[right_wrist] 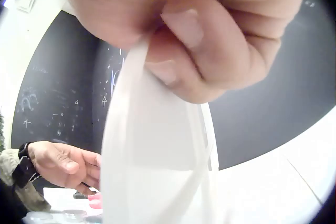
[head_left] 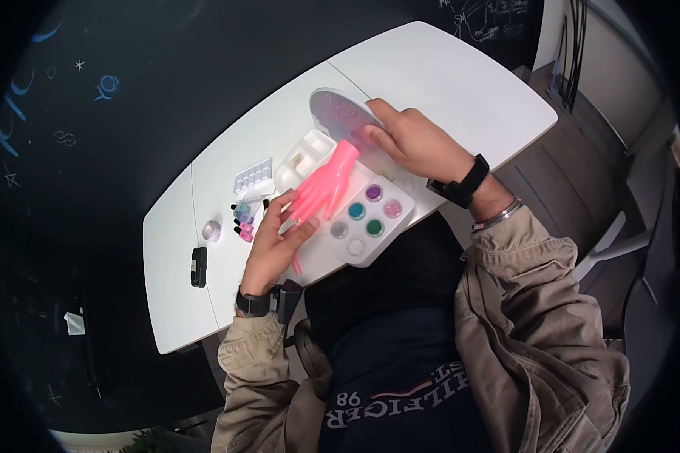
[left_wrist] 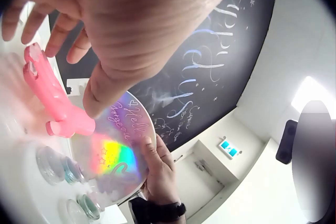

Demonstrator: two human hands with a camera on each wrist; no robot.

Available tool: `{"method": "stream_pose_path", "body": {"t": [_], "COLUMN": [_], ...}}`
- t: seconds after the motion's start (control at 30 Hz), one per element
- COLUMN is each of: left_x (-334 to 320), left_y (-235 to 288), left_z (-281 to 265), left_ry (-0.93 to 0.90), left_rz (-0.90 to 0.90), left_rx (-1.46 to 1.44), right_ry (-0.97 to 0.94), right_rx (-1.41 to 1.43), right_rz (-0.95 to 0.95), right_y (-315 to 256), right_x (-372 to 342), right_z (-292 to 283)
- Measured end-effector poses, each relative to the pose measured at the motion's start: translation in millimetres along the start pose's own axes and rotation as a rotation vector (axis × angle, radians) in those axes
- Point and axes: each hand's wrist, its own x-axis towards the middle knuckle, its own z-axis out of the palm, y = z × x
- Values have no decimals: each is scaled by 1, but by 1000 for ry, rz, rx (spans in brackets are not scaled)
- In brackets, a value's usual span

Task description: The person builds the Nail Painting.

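Observation:
My right hand [head_left: 415, 140] grips the edge of a rounded holographic panel [head_left: 340, 112] and holds it upright over the table. In the left wrist view, the panel [left_wrist: 113, 153] shows "Hello Gorgeous" lettering and a flamingo outline. A pink mannequin hand [head_left: 329, 181] lies in front of it, fingers toward me and wrist toward the panel. My left hand [head_left: 273, 245] hovers around its fingertips with fingers spread and relaxed. Right beside the mannequin hand is a white tray [head_left: 361, 261] with several pots of coloured glitter.
Behind the mannequin hand sits a white compartment tray [head_left: 285, 180]. Left of it are a clear nail-tip tray [head_left: 254, 178], several small polish bottles [head_left: 242, 223], a round jar [head_left: 212, 231] and a black case [head_left: 198, 267]. A chalkboard wall [head_left: 143, 128] borders the white table [head_left: 175, 298].

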Motion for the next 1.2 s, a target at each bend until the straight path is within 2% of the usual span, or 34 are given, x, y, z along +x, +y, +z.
{"method": "stream_pose_path", "body": {"t": [0.17, 0.63, 0.83, 1.03, 1.13, 1.2], "left_x": [-2, -3, -3, -3, -3, -6], "left_y": [-1, 12, 10, -2, -2, 7], "left_z": [7, 6, 9, 4, -6, -13], "left_ry": [15, -11, -28, -24, -62, -110], "left_rz": [61, 45, 54, 85, 60, -38], "left_rx": [-49, 19, 15, 67, 116, 70], "right_ry": [-22, -86, -32, -81, -71, -42], "right_rx": [-18, -127, -129, -258, -365, -446], "right_rz": [21, 38, 0, 107, 118, 86], "right_y": [1, -15, -4, -16, -22, -19], "right_x": [2, 2, 3, 3, 3, 2], "right_z": [8, 21, 32, 24, 17, 12]}}
